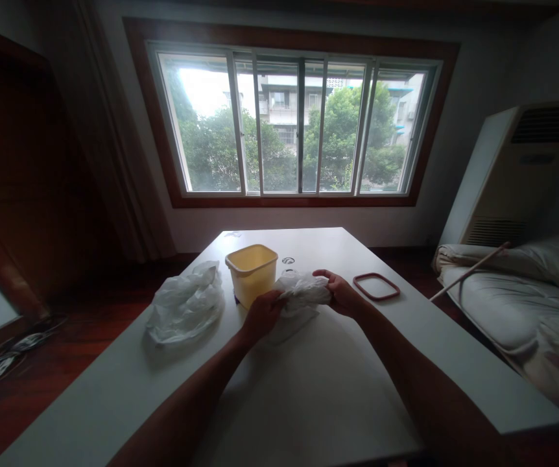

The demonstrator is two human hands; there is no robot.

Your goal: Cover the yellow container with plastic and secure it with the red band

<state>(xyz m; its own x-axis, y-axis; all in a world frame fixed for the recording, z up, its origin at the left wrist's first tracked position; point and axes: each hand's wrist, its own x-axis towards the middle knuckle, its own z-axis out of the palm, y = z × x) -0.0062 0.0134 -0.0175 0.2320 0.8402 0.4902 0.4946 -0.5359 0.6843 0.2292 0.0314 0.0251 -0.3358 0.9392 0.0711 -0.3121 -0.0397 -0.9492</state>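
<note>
Bunched plastic bag [303,288] between both hands, near side and right of yellow bin [255,285]

Key relation: bin sits just beyond the left hand [266,312] and slightly left of it, mouth up. Left is the nearer hand; right hand [342,293] is further off. The bunched bag's long axis runs left-right, across the front, at the bin's right side, with a loose flap hanging toward the person. Bag is outside the bin. Can't confirm whether left hand or bag touches the bin wall.

Hands: left pinches the left end, thumb on top. Right grips the other end between thumb and fingers, index stretched out along the far side.

Counts, big to small:
- 1 white table [318,389], under all of it
- 1 loose plastic bag [187,305], crumpled, left of the bin, unheld
- 1 bin, upright
- 1 bunched bag, so 2 bags total
- 1 reddish-brown rounded-square ring [385,297], flat on the table, right of the right hand and apart from it
</note>
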